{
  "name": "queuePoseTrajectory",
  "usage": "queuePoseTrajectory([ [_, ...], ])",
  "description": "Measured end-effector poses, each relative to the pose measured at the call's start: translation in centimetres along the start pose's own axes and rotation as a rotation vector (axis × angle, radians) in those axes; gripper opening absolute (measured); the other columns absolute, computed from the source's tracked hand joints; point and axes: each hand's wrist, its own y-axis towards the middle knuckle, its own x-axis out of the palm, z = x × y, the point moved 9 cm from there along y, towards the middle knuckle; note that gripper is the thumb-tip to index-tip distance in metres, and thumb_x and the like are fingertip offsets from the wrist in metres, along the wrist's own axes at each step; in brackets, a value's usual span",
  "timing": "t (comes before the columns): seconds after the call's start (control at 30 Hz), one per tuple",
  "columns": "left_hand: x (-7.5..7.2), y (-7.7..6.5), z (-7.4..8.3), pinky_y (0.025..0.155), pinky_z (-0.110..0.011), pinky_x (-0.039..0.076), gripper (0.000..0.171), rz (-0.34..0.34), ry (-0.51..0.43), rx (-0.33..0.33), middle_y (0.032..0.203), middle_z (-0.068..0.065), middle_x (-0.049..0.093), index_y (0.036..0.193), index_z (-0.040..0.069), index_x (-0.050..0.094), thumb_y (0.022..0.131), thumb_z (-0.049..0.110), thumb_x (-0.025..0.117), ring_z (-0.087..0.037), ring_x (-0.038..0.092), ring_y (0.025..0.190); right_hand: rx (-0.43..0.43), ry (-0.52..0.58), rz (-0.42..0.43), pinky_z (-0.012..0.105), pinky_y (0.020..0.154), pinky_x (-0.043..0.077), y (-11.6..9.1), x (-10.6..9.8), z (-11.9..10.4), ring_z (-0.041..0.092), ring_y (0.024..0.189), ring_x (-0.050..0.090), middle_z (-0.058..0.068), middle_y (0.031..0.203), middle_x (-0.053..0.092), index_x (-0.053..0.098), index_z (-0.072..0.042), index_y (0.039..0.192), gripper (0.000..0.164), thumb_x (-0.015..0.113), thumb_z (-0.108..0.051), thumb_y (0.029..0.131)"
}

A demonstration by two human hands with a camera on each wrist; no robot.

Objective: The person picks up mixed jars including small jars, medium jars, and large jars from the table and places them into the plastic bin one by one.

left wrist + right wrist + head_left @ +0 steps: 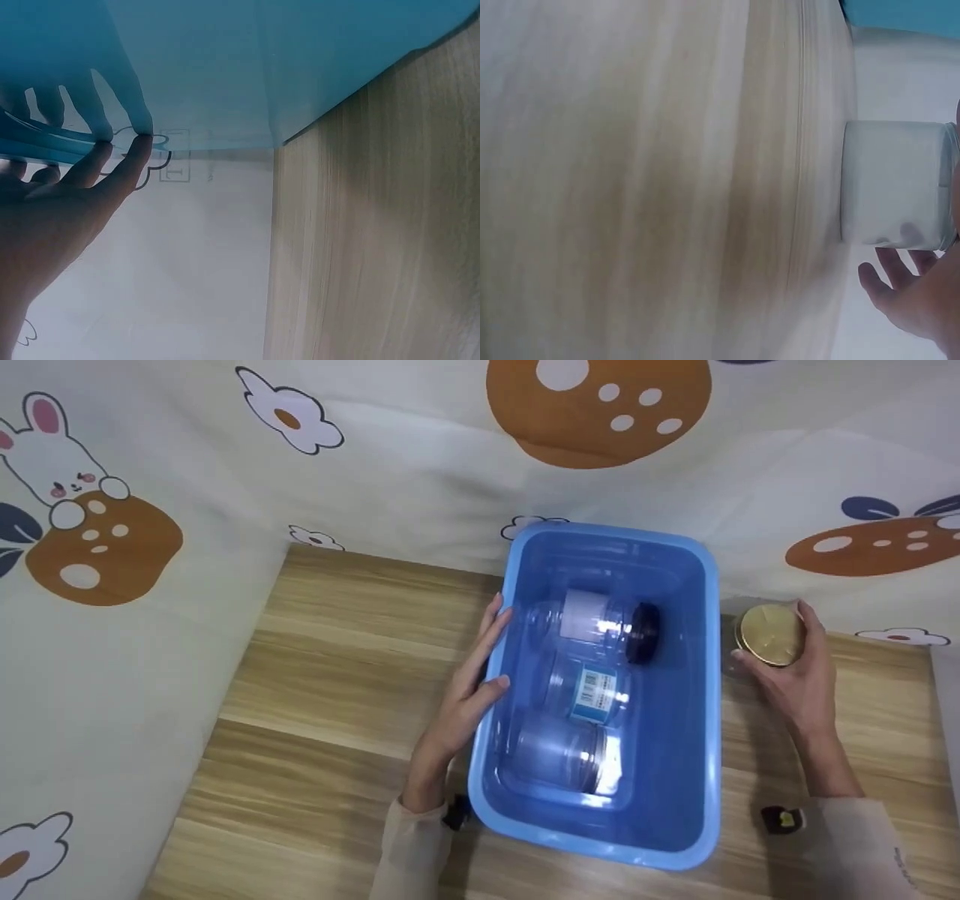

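Observation:
A blue plastic tub stands on the wooden surface. My left hand touches its left rim with fairly straight fingers; in the left wrist view, the fingertips rest against the tub's outer wall. To the right of the tub, my right hand grips a clear jar with a gold lid, thumb and fingers around the lid end. The right wrist view shows the jar's clear body. Inside the tub lie a clear jar with a dark lid, a blue-labelled jar and another clear jar.
A cream cloth with printed fruit and flowers hangs behind and along the left of the wood-grain surface. A small black item appears beside the right sleeve, and a dark piece by the left wrist.

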Motion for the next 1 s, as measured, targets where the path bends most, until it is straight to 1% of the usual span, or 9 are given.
queuePoseTrajectory([
  [0.07,0.0,0.0,0.0,0.118,-0.055,0.013,0.066,0.003,-0.001,0.000,0.167,0.000,0.008,0.157,0.014,0.030,0.094,0.008,0.048,-0.022,0.002,0.153,0.020,0.020,0.011,0.020,0.104,0.029,0.0,0.0,0.3,0.026,0.133,0.043,0.012,0.154,0.040,0.030,-0.015,0.156,0.103,0.088,-0.012,0.071],
  [0.23,0.0,-0.1,-0.3,0.117,-0.056,0.014,0.064,0.003,0.002,-0.014,0.167,0.001,0.007,0.157,0.016,0.030,0.096,0.014,0.049,-0.021,0.003,0.153,0.108,0.114,0.044,0.021,0.107,0.026,-0.4,0.1,1.1,0.021,0.136,0.038,0.012,0.160,0.028,0.016,-0.015,0.160,0.115,0.087,-0.008,0.070],
  [0.3,0.1,-0.1,-0.4,0.117,-0.056,0.015,0.064,0.000,0.003,-0.019,0.167,0.000,0.007,0.157,0.017,0.030,0.096,0.017,0.049,-0.020,0.003,0.153,0.139,0.149,0.050,0.022,0.109,0.024,-0.6,0.1,1.1,0.020,0.139,0.034,0.011,0.162,0.022,0.012,-0.015,0.160,0.117,0.086,-0.007,0.070],
  [0.37,0.1,0.0,-0.4,0.117,-0.056,0.016,0.064,-0.002,0.001,-0.016,0.167,-0.002,0.006,0.158,0.017,0.029,0.097,0.017,0.049,-0.020,0.003,0.153,0.157,0.168,0.046,0.022,0.112,0.021,-0.7,0.2,0.9,0.020,0.142,0.030,0.011,0.163,0.021,0.013,-0.014,0.160,0.115,0.086,-0.006,0.071],
  [0.47,0.1,0.0,-0.2,0.117,-0.056,0.016,0.065,0.000,-0.010,-0.008,0.167,-0.007,0.005,0.157,0.015,0.029,0.096,0.013,0.049,-0.021,0.002,0.153,0.165,0.173,0.041,0.022,0.114,0.018,-0.6,0.4,1.0,0.016,0.145,0.025,0.007,0.163,0.021,0.017,-0.015,0.159,0.112,0.086,-0.007,0.072],
  [0.57,0.0,-0.1,-0.1,0.117,-0.056,0.016,0.066,0.000,-0.019,-0.006,0.167,-0.008,0.004,0.157,0.014,0.029,0.095,0.010,0.048,-0.021,0.002,0.153,0.171,0.177,0.046,0.021,0.113,0.018,-0.5,0.6,1.6,0.012,0.143,0.027,0.005,0.161,0.026,0.023,-0.017,0.158,0.108,0.087,-0.008,0.071],
  [0.7,0.0,-0.1,0.0,0.118,-0.054,0.014,0.065,-0.003,-0.019,-0.006,0.167,-0.004,0.005,0.158,0.014,0.029,0.096,0.012,0.048,-0.020,0.002,0.153,0.171,0.197,0.079,0.022,0.106,0.025,-0.4,0.6,2.2,0.011,0.132,0.038,0.004,0.154,0.039,0.034,-0.021,0.154,0.102,0.088,-0.007,0.069],
  [0.8,0.0,-0.1,0.0,0.119,-0.053,0.012,0.064,-0.006,-0.017,-0.005,0.167,-0.001,0.006,0.158,0.014,0.028,0.097,0.015,0.048,-0.021,0.001,0.153,0.161,0.221,0.102,0.023,0.102,0.028,-0.4,0.5,2.2,0.011,0.125,0.042,0.005,0.148,0.045,0.039,-0.022,0.150,0.097,0.088,-0.005,0.068],
  [1.0,0.0,-0.1,-0.1,0.118,-0.055,0.015,0.064,-0.006,-0.012,-0.017,0.167,-0.003,0.005,0.158,0.015,0.028,0.097,0.018,0.049,-0.020,0.002,0.153,0.165,0.256,0.120,0.023,0.102,0.028,-0.5,0.6,2.2,0.011,0.124,0.042,0.004,0.146,0.045,0.040,-0.021,0.149,0.096,0.087,-0.003,0.068],
])
